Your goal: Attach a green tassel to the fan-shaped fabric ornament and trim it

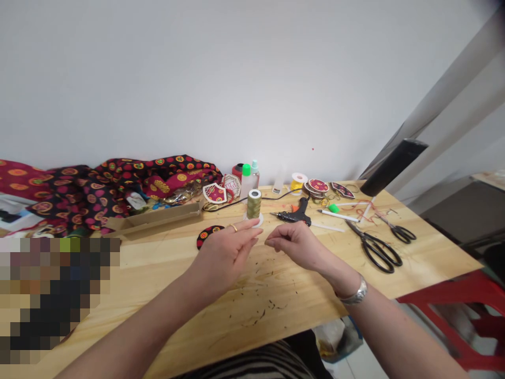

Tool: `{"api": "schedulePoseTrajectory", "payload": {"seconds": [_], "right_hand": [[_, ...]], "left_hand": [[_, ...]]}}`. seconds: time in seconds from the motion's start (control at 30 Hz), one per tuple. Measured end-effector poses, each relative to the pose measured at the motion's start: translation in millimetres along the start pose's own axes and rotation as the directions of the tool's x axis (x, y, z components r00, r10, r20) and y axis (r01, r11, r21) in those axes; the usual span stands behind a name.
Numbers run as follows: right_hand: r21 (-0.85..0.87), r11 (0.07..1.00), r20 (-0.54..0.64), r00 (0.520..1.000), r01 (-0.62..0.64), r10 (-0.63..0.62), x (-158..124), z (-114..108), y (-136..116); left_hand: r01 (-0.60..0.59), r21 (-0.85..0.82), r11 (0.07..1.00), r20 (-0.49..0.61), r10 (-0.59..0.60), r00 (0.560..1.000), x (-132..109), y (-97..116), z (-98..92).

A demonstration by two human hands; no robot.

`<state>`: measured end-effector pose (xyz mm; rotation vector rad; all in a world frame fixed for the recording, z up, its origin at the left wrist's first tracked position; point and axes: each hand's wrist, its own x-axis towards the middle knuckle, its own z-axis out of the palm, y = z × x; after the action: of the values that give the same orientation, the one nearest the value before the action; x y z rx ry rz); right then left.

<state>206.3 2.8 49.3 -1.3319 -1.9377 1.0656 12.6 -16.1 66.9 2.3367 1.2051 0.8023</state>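
Observation:
Over the middle of the wooden table, my left hand [231, 247] has its fingers stretched and pressed together, with the thumb close beneath them. Facing it across a small gap, my right hand [295, 245] makes a pinch with thumb and forefinger. Whatever either hand holds is too fine or too hidden to make out. Just behind my left fingertips stands a spool of olive-gold thread [254, 204]. A black patterned fabric piece [205, 237] lies partly covered behind my left hand. Beyond my right hand rests a black glue gun [294, 215].
Large black scissors [381, 252] and small scissors [402, 231] lie right, near a white pen [341, 216]. Bottles [246, 181], a yellow spool [299, 183] and patterned pieces [317, 187] line the wall. Left are a cardboard tray [158, 223] and patterned cloth [98, 184]. Dark scraps [262, 313] dot the table [158, 263].

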Motion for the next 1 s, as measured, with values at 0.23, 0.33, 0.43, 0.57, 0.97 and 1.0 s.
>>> {"api": "schedulePoseTrajectory", "payload": {"seconds": [0.23, 0.33, 0.43, 0.57, 0.97, 1.0], "right_hand": [[-0.140, 0.982, 0.017, 0.992, 0.124, -0.123, -4.8, 4.2, -7.4], [-0.199, 0.964, 0.018, 0.984, 0.178, -0.178, -7.2, 5.3, -9.9], [-0.243, 0.948, 0.010, 0.978, 0.205, -0.209, -8.5, 5.9, -11.8], [-0.237, 0.947, 0.014, 0.976, 0.216, -0.219, -9.7, 6.7, -12.8], [-0.100, 0.992, 0.012, 0.997, 0.081, -0.080, -2.8, -15.1, 7.0], [-0.086, 0.995, 0.008, 0.999, 0.048, -0.048, -2.4, -20.5, 10.5]], "left_hand": [[0.207, -0.060, 0.977, 0.179, -0.193, 0.965, 6.9, 7.5, 11.3], [0.320, -0.105, 0.941, 0.227, -0.291, 0.930, 6.8, 0.6, 14.4], [0.381, -0.140, 0.914, 0.256, -0.338, 0.906, 5.9, -3.7, 15.7], [0.358, -0.117, 0.926, 0.233, -0.325, 0.917, 5.1, -2.7, 14.5], [0.386, -0.077, 0.919, 0.178, -0.368, 0.913, -4.1, -18.0, -4.6], [0.389, -0.079, 0.918, 0.163, -0.373, 0.913, -5.7, -21.9, -7.2]]}}
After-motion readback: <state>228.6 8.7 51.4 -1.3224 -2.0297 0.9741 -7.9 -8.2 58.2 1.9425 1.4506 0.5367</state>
